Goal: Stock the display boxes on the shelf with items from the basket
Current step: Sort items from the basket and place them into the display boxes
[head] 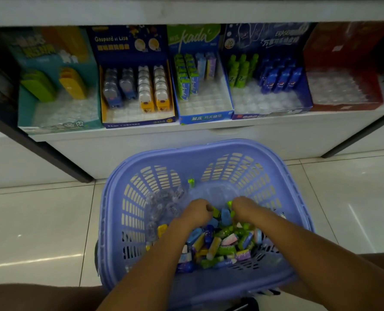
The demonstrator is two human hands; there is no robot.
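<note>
A lilac plastic basket [117, 212] stands on the floor below the shelf, holding a pile of small colourful erasers [222, 245] and clear plastic trays [164, 205]. Both hands reach down into the pile. My left hand [197, 213] is curled into a fist, and a yellow-green eraser [215, 213] pokes out beside its thumb. My right hand [246, 207] is curled too, with a green eraser [229, 204] at its fingers. The fingertips of both hands are hidden. On the shelf stand the kada box [205, 117] and the blue eraser box [271, 113], each partly filled.
A teal box [58, 126], a dark blue Gaspard et Lisa box [139, 123] and a red box [345, 106] also line the shelf. A white shelf board [186, 10] overhangs the boxes. Dark shelf posts [52, 153] flank the bay. The floor tiles are glossy.
</note>
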